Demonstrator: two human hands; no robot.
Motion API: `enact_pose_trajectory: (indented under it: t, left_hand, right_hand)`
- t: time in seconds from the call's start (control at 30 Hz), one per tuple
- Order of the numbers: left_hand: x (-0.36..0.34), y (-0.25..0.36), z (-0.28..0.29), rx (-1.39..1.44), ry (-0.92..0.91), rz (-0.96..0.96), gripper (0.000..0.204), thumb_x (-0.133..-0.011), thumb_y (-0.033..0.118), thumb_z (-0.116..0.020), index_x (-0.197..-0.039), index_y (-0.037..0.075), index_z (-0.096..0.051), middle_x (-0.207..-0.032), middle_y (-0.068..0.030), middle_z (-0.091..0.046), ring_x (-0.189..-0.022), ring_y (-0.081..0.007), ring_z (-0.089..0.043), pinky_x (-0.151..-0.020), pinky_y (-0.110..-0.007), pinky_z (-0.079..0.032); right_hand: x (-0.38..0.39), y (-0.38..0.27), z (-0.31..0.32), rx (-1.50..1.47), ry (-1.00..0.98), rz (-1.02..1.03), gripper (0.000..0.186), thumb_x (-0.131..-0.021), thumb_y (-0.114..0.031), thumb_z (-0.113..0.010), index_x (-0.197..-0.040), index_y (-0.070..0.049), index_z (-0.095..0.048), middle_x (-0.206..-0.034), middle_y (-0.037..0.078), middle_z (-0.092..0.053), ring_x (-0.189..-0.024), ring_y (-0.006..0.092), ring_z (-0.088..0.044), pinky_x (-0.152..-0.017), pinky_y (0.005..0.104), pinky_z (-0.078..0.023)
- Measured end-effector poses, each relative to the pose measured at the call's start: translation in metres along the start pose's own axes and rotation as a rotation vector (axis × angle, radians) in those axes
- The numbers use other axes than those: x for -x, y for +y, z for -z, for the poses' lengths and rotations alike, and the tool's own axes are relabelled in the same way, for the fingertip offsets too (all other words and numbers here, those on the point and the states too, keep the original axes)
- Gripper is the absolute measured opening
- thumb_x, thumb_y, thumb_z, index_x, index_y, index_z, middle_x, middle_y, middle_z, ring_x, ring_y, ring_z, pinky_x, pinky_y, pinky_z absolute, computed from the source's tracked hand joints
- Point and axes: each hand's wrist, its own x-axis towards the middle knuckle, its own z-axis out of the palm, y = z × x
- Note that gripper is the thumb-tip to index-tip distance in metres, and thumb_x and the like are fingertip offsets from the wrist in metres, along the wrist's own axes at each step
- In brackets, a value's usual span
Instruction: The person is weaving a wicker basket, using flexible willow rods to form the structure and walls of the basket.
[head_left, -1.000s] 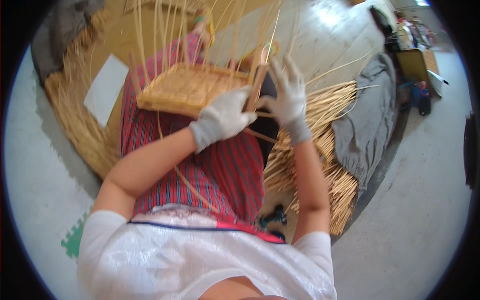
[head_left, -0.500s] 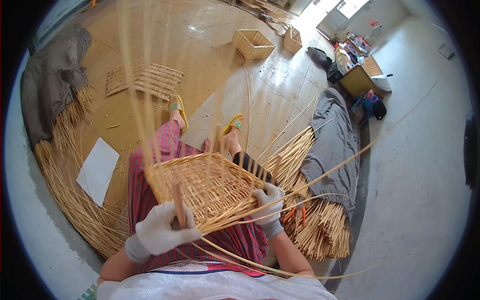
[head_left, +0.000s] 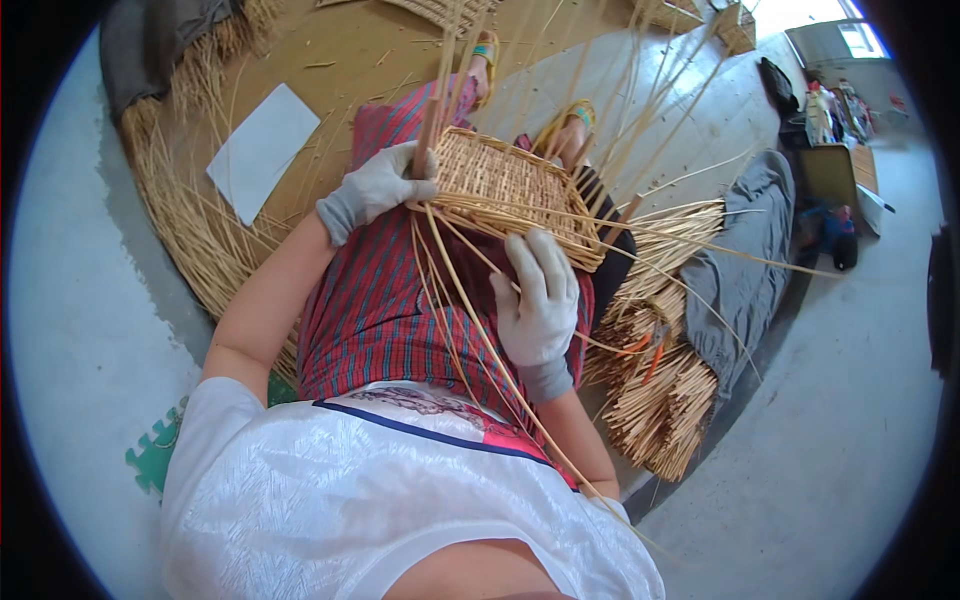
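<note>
A partly woven wicker basket (head_left: 510, 180) rests tilted over my lap, with upright stakes rising from its far side. My left hand (head_left: 375, 190), in a white glove with a grey cuff, grips its left corner around a thick wooden corner post (head_left: 427, 135). At the near edge, my gloved right hand (head_left: 540, 305) has its fingers stretched upward and its thumb apart. One thin strand runs in beside that thumb; whether it is pinched cannot be made out. Several loose wicker strands (head_left: 470, 325) trail from the left corner toward my body.
Bundled wicker rods (head_left: 655, 410) lie at my right, partly under grey cloth (head_left: 745, 270), with an orange-handled tool (head_left: 652, 362) on them. More rods (head_left: 165, 200) and a white sheet (head_left: 263, 150) lie left. Woven baskets (head_left: 737, 28) stand at the far right.
My view has tilted down. The basket now sits higher in the picture and turned. My right hand has left the right corner for the near edge, its fingers straightened; my left still grips the post.
</note>
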Motion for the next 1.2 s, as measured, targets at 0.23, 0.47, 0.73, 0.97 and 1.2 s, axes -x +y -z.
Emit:
enact_pose_trajectory:
  t: [0.23, 0.47, 0.73, 0.97, 1.2]
  left_hand:
    - [0.000, -0.022, -0.010, 0.184, 0.017, 0.015, 0.029, -0.081, -0.007, -0.074, -0.095, 0.010, -0.056, -0.088, 0.0043, -0.056, -0.079, -0.0069, -0.056, -0.069, -0.024, -0.052]
    - [0.005, -0.031, -0.022, -0.012, 0.213, 0.027, 0.023, -0.080, -0.007, -0.070, -0.088, 0.009, -0.055, -0.080, 0.0041, -0.053, -0.073, -0.0088, -0.052, -0.067, -0.027, -0.047]
    - [-0.003, -0.014, -0.045, -0.252, 0.352, -0.067, 0.013, -0.086, 0.004, -0.066, -0.093, 0.004, -0.055, -0.075, -0.0066, -0.056, -0.070, -0.0195, -0.054, -0.071, -0.035, -0.047]
    - [0.004, -0.020, -0.034, -0.316, 0.403, 0.060, 0.017, -0.085, 0.000, -0.067, -0.099, 0.003, -0.058, -0.084, -0.0140, -0.063, -0.077, -0.0256, -0.061, -0.077, -0.038, -0.050]
    - [-0.011, -0.043, -0.032, -0.130, 0.283, -0.052, 0.016, -0.085, -0.001, -0.069, -0.093, 0.004, -0.056, -0.082, -0.0024, -0.059, -0.078, -0.0133, -0.055, -0.075, -0.031, -0.049]
  right_hand:
    - [0.009, 0.021, -0.051, -0.066, -0.255, -0.274, 0.029, -0.092, -0.018, -0.068, -0.120, -0.012, -0.068, -0.109, 0.011, -0.069, -0.103, 0.0342, -0.065, -0.094, 0.0441, -0.050]
    - [-0.081, 0.025, -0.063, -0.761, 0.070, -0.468, 0.028, -0.100, -0.011, -0.060, -0.125, 0.001, -0.057, -0.104, 0.008, -0.066, -0.094, 0.0136, -0.066, -0.088, 0.0275, -0.053]
    - [-0.166, 0.035, -0.145, 0.303, -0.054, 0.096, 0.061, -0.094, -0.013, -0.061, -0.152, -0.021, -0.043, -0.108, 0.013, -0.064, -0.104, 0.0328, -0.062, -0.093, 0.0419, -0.051]
    - [-0.102, -0.032, -0.061, -0.142, -0.454, -0.652, 0.068, -0.094, -0.020, -0.065, -0.156, -0.019, -0.036, -0.108, 0.019, -0.067, -0.091, 0.0372, -0.066, -0.085, 0.0462, -0.053]
    - [-0.141, 0.008, -0.112, 0.046, -0.354, -0.389, 0.060, -0.088, -0.021, -0.074, -0.144, -0.010, -0.054, -0.103, 0.019, -0.067, -0.092, 0.0343, -0.067, -0.085, 0.0412, -0.053]
